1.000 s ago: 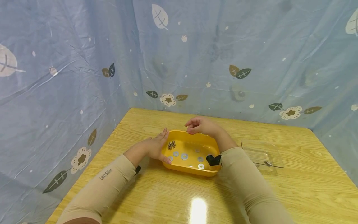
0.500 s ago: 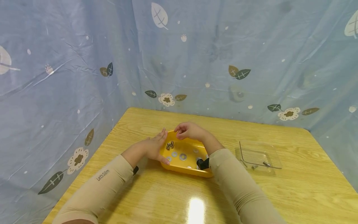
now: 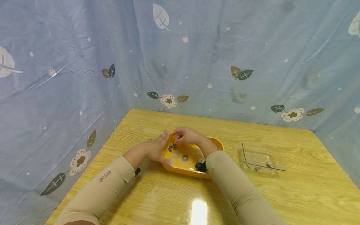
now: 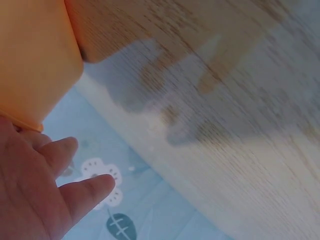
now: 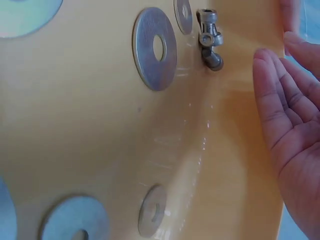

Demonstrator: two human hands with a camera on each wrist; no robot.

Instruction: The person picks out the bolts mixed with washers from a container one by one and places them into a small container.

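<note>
A yellow plastic tray (image 3: 194, 174) holds several flat metal washers (image 3: 184, 158) and a small cluster of bolts (image 3: 170, 147) at its left end. Resting against that end, my left hand (image 3: 155, 150) has its fingers straight along the outside and its thumb over the near rim. In the left wrist view, the left fingers (image 4: 82, 192) extend beside the tray wall (image 4: 37, 55). My right hand (image 3: 189, 136) reaches over the far side, its fingertips close to the bolts. The right wrist view shows the right hand (image 5: 295, 130) loosely extended, apart from the bolts (image 5: 209, 40), nothing visible in it.
A clear plastic box (image 3: 277, 156) stands to the right on the wooden table (image 3: 157, 200), with a few small metal pieces (image 3: 270, 165) in it. A patterned blue curtain (image 3: 213, 62) hangs behind and to the left of the table.
My right hand has moved left along the far side of the tray and lowered toward the bolts. The left hand keeps its place against the tray.
</note>
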